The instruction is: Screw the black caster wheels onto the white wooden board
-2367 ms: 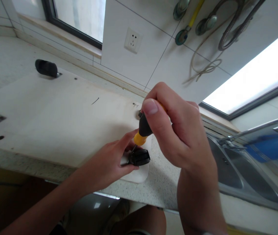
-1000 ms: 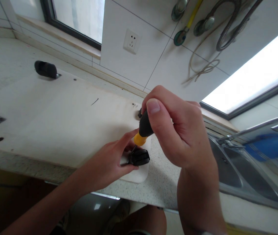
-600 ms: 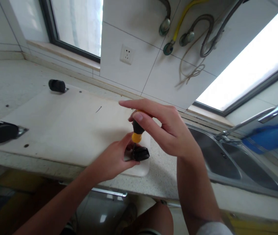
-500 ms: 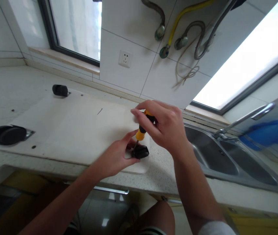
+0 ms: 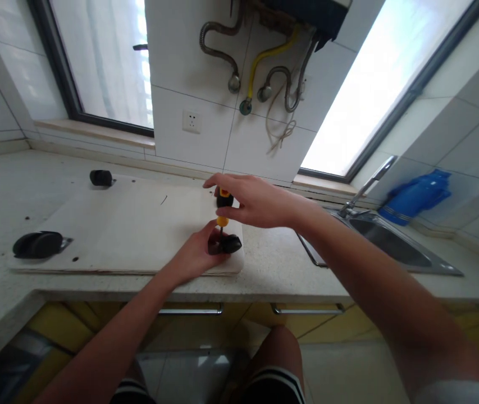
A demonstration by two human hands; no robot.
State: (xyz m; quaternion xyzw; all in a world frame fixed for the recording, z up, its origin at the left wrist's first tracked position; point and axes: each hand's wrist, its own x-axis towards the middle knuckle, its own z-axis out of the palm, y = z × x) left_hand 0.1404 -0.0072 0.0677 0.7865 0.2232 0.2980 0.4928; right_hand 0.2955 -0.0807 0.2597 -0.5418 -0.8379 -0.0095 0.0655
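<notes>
A white board (image 5: 138, 224) lies flat on the counter. Near its right end my left hand (image 5: 195, 252) grips a black caster wheel (image 5: 231, 243) against the surface. My right hand (image 5: 250, 201) is closed around the handle of a yellow-and-black screwdriver (image 5: 223, 212), which stands nearly upright. Its shaft points down at the caster's base, between my left fingers; the tip and any screw there are hidden. At the board's left end sit two more black casters, one at the front (image 5: 39, 245) and one at the back (image 5: 101, 178).
A steel sink (image 5: 391, 241) with a faucet (image 5: 369, 185) is set in the counter at right, a blue cloth-like item (image 5: 416, 196) beyond it. Behind are a wall socket (image 5: 191, 122) and a yellow hose (image 5: 260, 62). Drawer handles (image 5: 306, 310) line the front edge.
My head view has shifted, showing more of the wall and cabinets. My right hand has turned on the screwdriver, its forearm now swung out to the right. The left hand still holds the caster.
</notes>
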